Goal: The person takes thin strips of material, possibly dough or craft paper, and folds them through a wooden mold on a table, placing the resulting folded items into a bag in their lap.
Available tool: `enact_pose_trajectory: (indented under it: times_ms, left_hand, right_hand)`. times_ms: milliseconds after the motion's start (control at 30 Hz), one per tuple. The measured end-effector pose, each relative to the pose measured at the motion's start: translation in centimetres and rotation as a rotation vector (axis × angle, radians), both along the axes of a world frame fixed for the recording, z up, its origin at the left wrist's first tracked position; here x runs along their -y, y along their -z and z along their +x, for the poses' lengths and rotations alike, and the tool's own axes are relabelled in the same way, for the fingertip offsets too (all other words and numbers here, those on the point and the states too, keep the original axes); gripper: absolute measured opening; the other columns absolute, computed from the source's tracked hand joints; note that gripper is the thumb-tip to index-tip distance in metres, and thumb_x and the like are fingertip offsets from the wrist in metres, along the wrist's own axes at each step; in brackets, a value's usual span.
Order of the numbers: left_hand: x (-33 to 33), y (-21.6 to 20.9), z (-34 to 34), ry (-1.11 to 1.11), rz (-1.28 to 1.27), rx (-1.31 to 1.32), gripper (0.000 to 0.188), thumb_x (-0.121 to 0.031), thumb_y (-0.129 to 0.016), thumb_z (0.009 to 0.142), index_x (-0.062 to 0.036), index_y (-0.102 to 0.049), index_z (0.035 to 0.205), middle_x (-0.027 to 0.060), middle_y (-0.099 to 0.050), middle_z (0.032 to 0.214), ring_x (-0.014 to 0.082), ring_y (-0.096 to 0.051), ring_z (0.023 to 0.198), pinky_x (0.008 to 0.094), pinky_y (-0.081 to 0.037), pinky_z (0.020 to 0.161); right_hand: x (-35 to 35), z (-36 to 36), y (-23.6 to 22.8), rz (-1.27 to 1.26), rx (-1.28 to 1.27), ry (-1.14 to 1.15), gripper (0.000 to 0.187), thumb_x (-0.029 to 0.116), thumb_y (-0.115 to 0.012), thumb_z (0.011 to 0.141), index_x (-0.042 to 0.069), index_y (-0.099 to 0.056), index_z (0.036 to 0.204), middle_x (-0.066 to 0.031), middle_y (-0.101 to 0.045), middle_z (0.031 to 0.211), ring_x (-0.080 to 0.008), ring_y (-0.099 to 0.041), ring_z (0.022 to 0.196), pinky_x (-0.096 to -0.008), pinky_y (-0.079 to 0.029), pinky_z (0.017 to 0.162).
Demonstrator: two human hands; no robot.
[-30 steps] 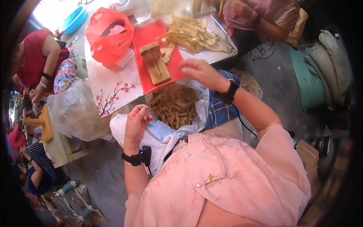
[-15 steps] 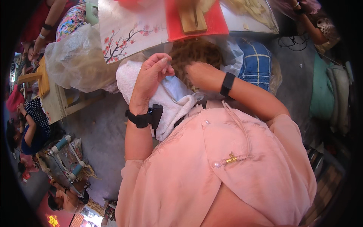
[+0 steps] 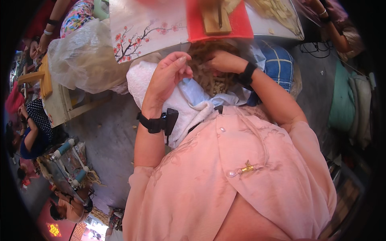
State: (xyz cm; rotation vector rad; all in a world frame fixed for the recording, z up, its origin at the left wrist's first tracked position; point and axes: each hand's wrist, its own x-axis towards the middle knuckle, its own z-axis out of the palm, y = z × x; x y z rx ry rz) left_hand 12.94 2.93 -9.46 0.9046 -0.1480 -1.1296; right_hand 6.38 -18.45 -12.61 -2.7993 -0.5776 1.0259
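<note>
My left hand (image 3: 171,76) is raised over a white towel (image 3: 138,78) on my lap, its thumb and fingers curled together. Whatever it may hold is too small to make out. Beyond and to the right, my right hand (image 3: 226,62) reaches over a heap of tan, twisted strips (image 3: 215,82), its fingertips partly hidden among them. The strips lie in a pale plastic bag (image 3: 259,56) at my lap, just below the table edge. A light blue cloth (image 3: 193,91) rests between the towel and the heap.
The table (image 3: 150,44) ahead has a blossom-pattern cover and a red sheet (image 3: 241,30). On it stand a wooden block (image 3: 217,26) with a dark upright piece and a tray (image 3: 295,34) of pale strips. A large plastic bag (image 3: 80,64) sits left; other people work around.
My right hand has moved farther forward and a little right over the strips. My left hand keeps its curled shape. The whole view has shifted slightly.
</note>
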Motion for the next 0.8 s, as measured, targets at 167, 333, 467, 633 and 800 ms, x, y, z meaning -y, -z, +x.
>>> enact_pose_trajectory:
  times_ms: [167, 333, 467, 633, 800]
  left_hand:
    - [0.5, -1.3, -0.9, -0.048, 0.122, 0.148, 0.020, -0.019, -0.048, 0.096, -0.0042, -0.055, 0.107, 0.0044, -0.057, 0.093, 0.0110, -0.056, 0.076, 0.0252, -0.049, 0.072]
    - [0.4, -1.5, -2.5, 0.256, 0.264, 0.290, 0.049, -0.046, -0.034, 0.099, -0.0037, -0.058, 0.106, 0.0032, -0.062, 0.081, 0.0096, -0.057, 0.070, 0.0228, -0.047, 0.069]
    - [2.7, -3.2, -6.8, 0.325, 0.192, -0.127, 0.063, -0.056, -0.025, 0.096, -0.0012, -0.056, 0.105, 0.0069, -0.063, 0.078, 0.0138, -0.061, 0.068, 0.0267, -0.051, 0.068]
    - [6.0, -2.4, -6.6, 0.016, 0.054, -0.473, 0.012, -0.003, -0.051, 0.089, -0.0045, -0.048, 0.101, 0.0034, -0.054, 0.080, 0.0121, -0.055, 0.065, 0.0254, -0.051, 0.061]
    - [3.6, 0.6, -3.9, -0.268, -0.008, -0.797, 0.007, -0.007, -0.044, 0.095, -0.0044, -0.049, 0.099, 0.0007, -0.047, 0.073, 0.0077, -0.043, 0.055, 0.0190, -0.041, 0.048]
  right_hand:
    - [-0.8, -3.6, -9.6, 1.060, -0.197, 0.990, 0.022, 0.022, -0.061, 0.087, 0.002, -0.062, 0.078, 0.0036, -0.052, 0.062, -0.0040, -0.046, 0.053, -0.0210, -0.038, 0.047]
    - [-1.2, -8.3, -14.0, 1.285, 0.037, 0.802, 0.017, 0.015, -0.060, 0.087, -0.002, -0.065, 0.090, -0.0012, -0.063, 0.074, -0.0048, -0.054, 0.070, -0.0224, -0.045, 0.064]
    - [-2.6, -11.9, -18.8, 1.434, 0.118, 0.356, 0.013, 0.011, -0.057, 0.090, -0.001, -0.060, 0.089, -0.0112, -0.057, 0.069, -0.0194, -0.055, 0.061, -0.0306, -0.042, 0.056]
    - [-2.1, -14.8, -22.6, 1.512, 0.056, 0.091, 0.013, 0.010, -0.057, 0.089, -0.002, -0.058, 0.085, -0.0129, -0.054, 0.065, -0.0272, -0.054, 0.056, -0.0338, -0.041, 0.049]
    - [0.7, -16.7, -26.6, 1.643, 0.134, -0.087, 0.020, 0.012, -0.062, 0.086, 0.003, -0.054, 0.070, -0.0098, -0.053, 0.059, -0.0299, -0.051, 0.052, -0.0345, -0.039, 0.045]
